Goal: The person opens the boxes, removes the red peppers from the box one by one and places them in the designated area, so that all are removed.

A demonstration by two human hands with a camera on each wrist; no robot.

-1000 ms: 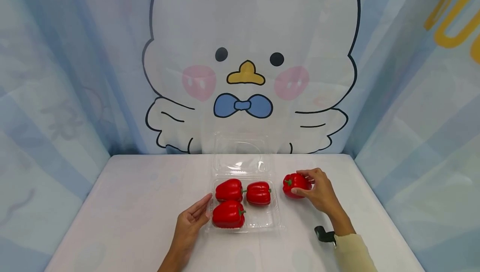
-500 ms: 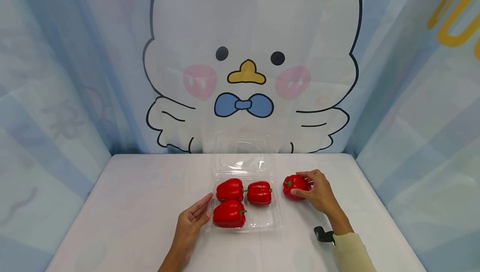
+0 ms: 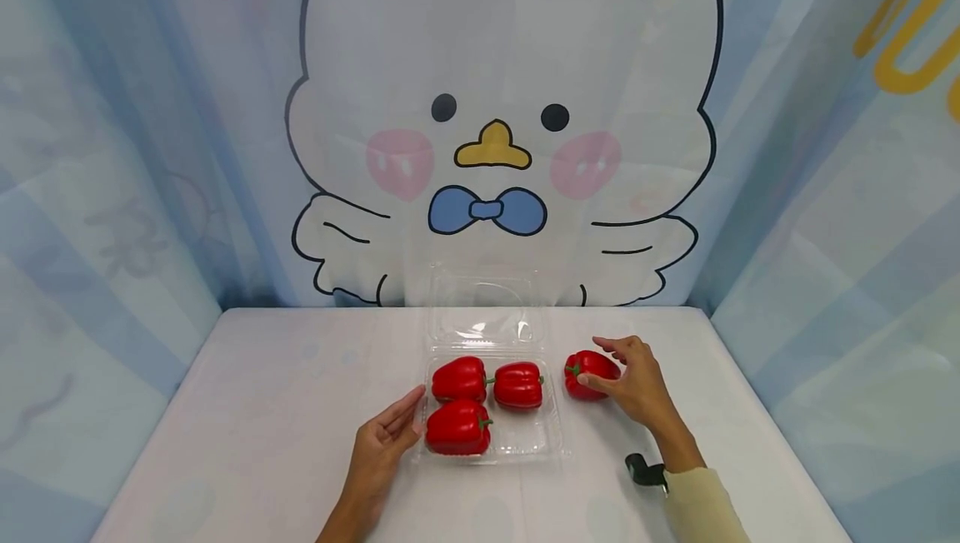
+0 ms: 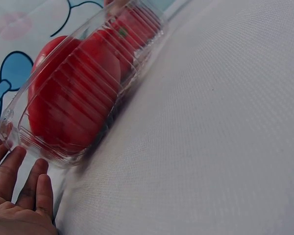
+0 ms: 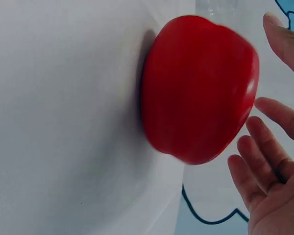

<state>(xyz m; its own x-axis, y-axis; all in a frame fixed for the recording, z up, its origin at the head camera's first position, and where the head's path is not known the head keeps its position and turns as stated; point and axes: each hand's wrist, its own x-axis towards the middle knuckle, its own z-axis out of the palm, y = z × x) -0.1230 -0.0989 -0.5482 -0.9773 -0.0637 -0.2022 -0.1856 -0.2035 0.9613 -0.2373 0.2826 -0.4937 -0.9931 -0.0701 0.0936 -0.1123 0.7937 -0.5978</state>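
Note:
A clear plastic clamshell container (image 3: 525, 443) lies with its lid raised at the table's middle. Inside are three red bell peppers: one back left (image 3: 459, 379), one back right (image 3: 518, 386), one front left (image 3: 457, 428). My left hand (image 3: 381, 447) rests against the container's left side, fingers extended; the left wrist view has its fingertips at the plastic wall. Right of the container, a fourth red bell pepper (image 3: 591, 376) sits on the table. Around it my right hand (image 3: 637, 381) is spread, thumb in front and fingers behind. The right wrist view shows this hand (image 5: 279, 161) with fingers spread beside the pepper.
The transparent lid (image 3: 483, 310) stands up behind the container. A white cloth covers the table (image 3: 285, 410). Behind it hangs a curtain (image 3: 495, 43) printed with a cartoon bird. A dark device (image 3: 645, 470) sticks out from the right wrist.
The fingers of my right hand have loosened and lifted off the top of the loose pepper, which has turned slightly. My left hand and the container look unmoved.

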